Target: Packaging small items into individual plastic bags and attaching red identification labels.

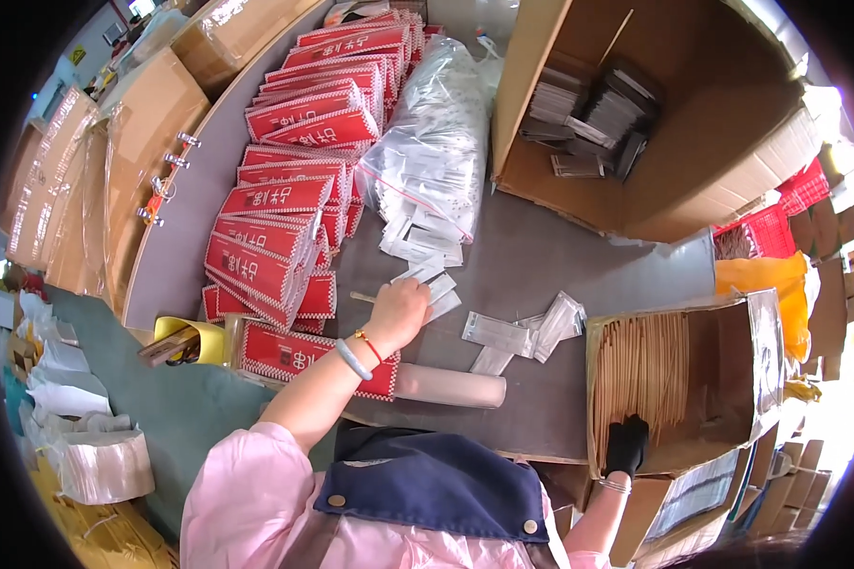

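My left hand (401, 308) is bare, with a grey bangle and a red string bracelet at the wrist. Its fingers are closed, and the end of a thin wooden stick (362, 297) pokes out on its left. Small white packets (441, 296) lie right at its fingertips, below an open clear bag (436, 142) full of similar packets. My right hand (626, 444), in a black glove, reaches into a carton at the right and touches the near ends of the long wooden sticks (640, 379) packed there. The dark glove hides how its fingers are bent.
Red printed paper sleeves (275, 199) stand in stacks along the table's left side. A pale roll (451, 387) lies near the front edge. Several clear-wrapped packets (531, 330) rest mid-table. A large open carton (712, 123) at back right holds dark-and-silver packs. A yellow holder (192, 341) hangs at left.
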Demonstrator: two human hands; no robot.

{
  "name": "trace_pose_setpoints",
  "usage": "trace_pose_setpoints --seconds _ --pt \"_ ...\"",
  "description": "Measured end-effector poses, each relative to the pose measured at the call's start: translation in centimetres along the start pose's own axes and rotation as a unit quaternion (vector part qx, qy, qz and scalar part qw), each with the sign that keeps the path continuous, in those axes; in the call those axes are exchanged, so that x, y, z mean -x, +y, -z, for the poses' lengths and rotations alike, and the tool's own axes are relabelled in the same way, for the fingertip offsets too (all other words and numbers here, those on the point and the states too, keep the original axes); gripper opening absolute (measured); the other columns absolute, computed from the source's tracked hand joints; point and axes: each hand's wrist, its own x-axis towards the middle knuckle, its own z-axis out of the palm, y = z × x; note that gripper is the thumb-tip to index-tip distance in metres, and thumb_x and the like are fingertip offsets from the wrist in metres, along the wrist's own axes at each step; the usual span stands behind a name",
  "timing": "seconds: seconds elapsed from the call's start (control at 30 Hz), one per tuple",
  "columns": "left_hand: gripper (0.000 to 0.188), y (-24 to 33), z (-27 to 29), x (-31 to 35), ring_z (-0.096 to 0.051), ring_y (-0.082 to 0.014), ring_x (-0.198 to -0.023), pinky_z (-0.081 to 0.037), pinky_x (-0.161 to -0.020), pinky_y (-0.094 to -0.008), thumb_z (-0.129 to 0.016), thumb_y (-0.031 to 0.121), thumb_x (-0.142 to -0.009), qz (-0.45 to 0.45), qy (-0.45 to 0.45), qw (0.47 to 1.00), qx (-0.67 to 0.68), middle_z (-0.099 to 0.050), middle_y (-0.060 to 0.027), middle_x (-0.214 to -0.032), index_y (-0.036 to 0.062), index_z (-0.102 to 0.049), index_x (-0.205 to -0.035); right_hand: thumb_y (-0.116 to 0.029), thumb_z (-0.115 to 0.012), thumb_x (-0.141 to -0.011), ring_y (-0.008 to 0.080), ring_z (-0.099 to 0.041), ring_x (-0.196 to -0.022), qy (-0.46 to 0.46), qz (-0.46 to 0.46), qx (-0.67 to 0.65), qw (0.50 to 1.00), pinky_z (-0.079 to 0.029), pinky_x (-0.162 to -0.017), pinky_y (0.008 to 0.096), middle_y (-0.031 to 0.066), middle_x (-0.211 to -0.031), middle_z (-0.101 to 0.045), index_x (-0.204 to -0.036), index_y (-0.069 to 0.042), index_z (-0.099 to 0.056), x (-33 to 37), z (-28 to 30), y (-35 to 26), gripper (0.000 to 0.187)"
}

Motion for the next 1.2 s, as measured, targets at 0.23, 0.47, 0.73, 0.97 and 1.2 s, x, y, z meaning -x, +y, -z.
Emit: trace_pose_setpoints --seconds 0.23,0.47,0.73,0.97,1.2 --pt "0.006 2.6 0.6 -1.7 -0.062 -0.0323 -0.076 -0.050 -0.067 -0.0462 -0.061 0.011 -0.081 -0.040 0.026 0.997 0.062 -0.062 -0.0117 -0.078 0.0060 -0.060 -0.079 -0.019 -0.057 -0.082 0.0427 -0.061 -0.098 0.048 -0.015 -0.076 0.996 -0.048 -0.086 0.0474 0.0272 -0.097 -0.065 -0.096 0.002 -0.062 -0.1 -2.0 0.9 0.026" --pt "0.032 7.3 -1.9 -2.0 -0.052 -0.0267 -0.106 -0.044 -0.081 -0.0433 -0.078 0.022 -0.075 -0.102 -0.085 0.989 0.071 -0.056 -0.0054 -0.113 0.0115 -0.064 -0.103 -0.015 -0.047 -0.097 0.0429 -0.058 -0.097 0.143 -0.065 -0.130 0.979 -0.046 -0.083 0.0456 0.0257 -0.104 -0.061 -0.103 0.005 -0.054 0.2 -1.0 0.6 0.023" --pt "0.021 7.3 1.9 -0.9 -0.064 -0.0339 -0.079 -0.048 -0.072 -0.0452 -0.075 0.017 -0.075 -0.024 -0.169 0.946 0.276 -0.066 -0.0100 -0.076 0.0096 -0.061 -0.089 -0.011 -0.056 -0.093 0.0358 -0.058 -0.085 0.044 0.115 -0.249 0.961 -0.045 -0.075 0.0445 0.0165 -0.088 -0.060 -0.097 -0.002 -0.062 0.7 1.6 -6.9 0.011" --pt "0.053 5.2 5.6 6.6 -0.055 -0.0277 -0.103 -0.043 -0.088 -0.0431 -0.087 0.026 -0.060 -0.034 -0.072 0.983 0.167 -0.061 -0.0049 -0.104 0.0129 -0.070 -0.109 -0.015 -0.068 -0.085 0.0311 -0.062 -0.080 -0.152 0.300 -0.303 0.892 -0.051 -0.070 0.0407 0.0121 -0.083 -0.061 -0.109 -0.013 -0.071 1.6 0.5 -13.9 0.023" --pt "0.069 4.1 6.4 9.6 -0.051 -0.0299 -0.107 -0.042 -0.094 -0.0439 -0.087 0.023 -0.057 -0.031 -0.070 0.988 0.133 -0.056 -0.0074 -0.115 0.0050 -0.063 -0.119 -0.023 -0.070 -0.081 0.0324 -0.062 -0.084 -0.151 0.423 -0.170 0.877 -0.050 -0.075 0.0437 0.0108 -0.084 -0.064 -0.093 -0.013 -0.072 2.4 -2.4 -16.5 0.016"
